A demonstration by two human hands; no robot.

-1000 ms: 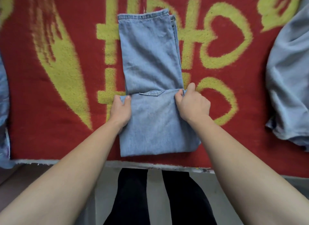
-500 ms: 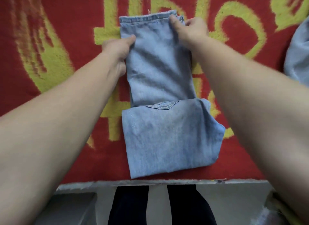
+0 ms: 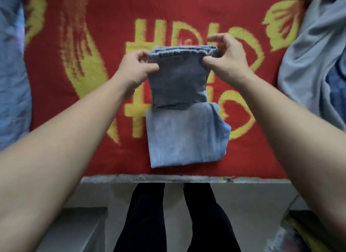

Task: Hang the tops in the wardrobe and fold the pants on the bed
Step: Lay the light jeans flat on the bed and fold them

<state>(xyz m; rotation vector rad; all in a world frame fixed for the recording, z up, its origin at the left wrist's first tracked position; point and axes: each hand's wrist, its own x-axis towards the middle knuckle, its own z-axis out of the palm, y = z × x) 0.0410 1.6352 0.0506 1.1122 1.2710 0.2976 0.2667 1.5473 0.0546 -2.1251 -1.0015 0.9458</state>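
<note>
The hem of the jeans is being pinched at both corners: the fingers of the left hand are pressed together on the left corner, thumb on top, and those of the right hand are clamped on the right corner, the forefinger raised above the cloth. The leg end is being held lifted over the nearer, already doubled part, which is lying flat on the bed. The fold is judged to be near its end: one last turn toward the bed's near edge is left. Beside the jeans, to the right, a grey garment is lying crumpled; to the left, blue cloth is lying, seemingly not yet dealt with. No wardrobe is being shown. Under the jeans a red blanket with yellow figures is spread; below the bed's edge, pale floor and dark trouser legs are being seen.
</note>
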